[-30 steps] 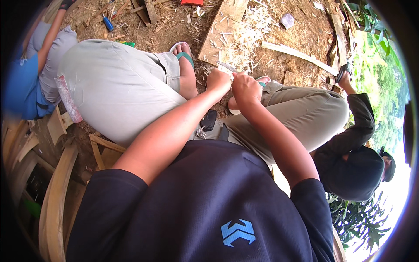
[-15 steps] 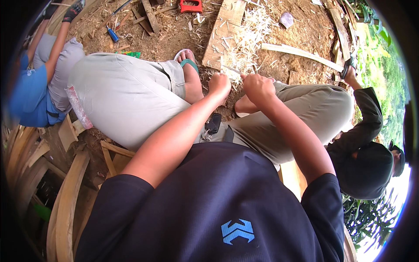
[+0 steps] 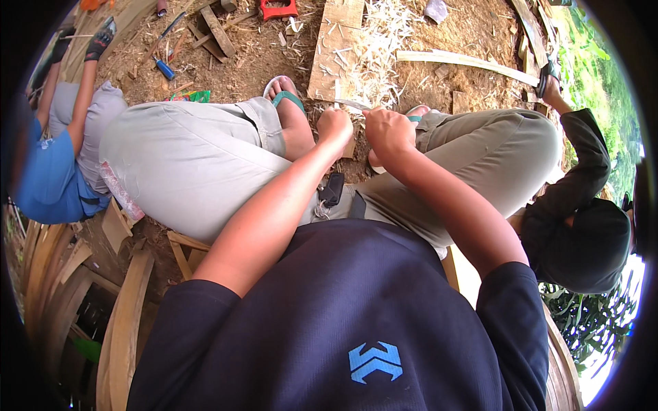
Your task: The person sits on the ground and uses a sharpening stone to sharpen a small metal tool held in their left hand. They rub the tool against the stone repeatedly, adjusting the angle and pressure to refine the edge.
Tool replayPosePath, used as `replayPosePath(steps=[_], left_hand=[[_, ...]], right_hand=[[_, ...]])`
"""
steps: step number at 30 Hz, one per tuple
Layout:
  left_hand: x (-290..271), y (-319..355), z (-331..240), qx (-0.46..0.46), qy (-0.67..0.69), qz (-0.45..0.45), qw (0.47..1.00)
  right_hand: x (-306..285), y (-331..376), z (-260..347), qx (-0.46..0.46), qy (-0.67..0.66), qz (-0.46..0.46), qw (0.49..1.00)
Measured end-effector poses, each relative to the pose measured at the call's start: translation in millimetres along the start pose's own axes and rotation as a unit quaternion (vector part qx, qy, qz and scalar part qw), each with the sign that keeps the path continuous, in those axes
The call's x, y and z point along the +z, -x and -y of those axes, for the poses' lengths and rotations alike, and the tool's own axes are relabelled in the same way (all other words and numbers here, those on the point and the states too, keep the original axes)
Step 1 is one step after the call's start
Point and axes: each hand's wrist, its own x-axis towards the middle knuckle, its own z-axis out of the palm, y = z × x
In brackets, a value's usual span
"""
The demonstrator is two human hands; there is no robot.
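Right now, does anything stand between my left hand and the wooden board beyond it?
Yes: in this view, what looks like a knife blade, extending from your right hand, crosses between your left hand and the near end of the wooden board.

At twelve o'clock, the right hand (image 3: 388, 131) hides the knife (image 3: 353, 105)'s handle; the left hand (image 3: 335, 125) covers most of a pale stick (image 3: 337, 89). The top edge crops the plank (image 3: 326, 81). Toward nine, a blue-shirted person (image 3: 51, 168) blurs into the dark rim.
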Motion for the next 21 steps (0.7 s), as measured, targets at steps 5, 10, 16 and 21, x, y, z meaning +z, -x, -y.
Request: replayPosePath(steps=[5, 10, 16, 21], left_hand=[[-1, 7, -8, -0.007, -0.007, 0.005, 1.000], [4, -5, 6, 0.038, -0.044, -0.001, 0.998], [-9, 19, -21, -0.039, 0.035, 0.031, 0.998], [-20, 18, -25, -0.037, 0.146, 0.108, 0.983]], right_hand=[[45, -24, 8, 0.059, -0.043, -0.055, 0.996], [38, -64, 9, 0.097, 0.005, 0.003, 0.995], [31, -71, -16, 0.082, -0.082, 0.041, 0.992], [-1, -43, -33, -0.009, -0.117, 0.001, 0.993]])
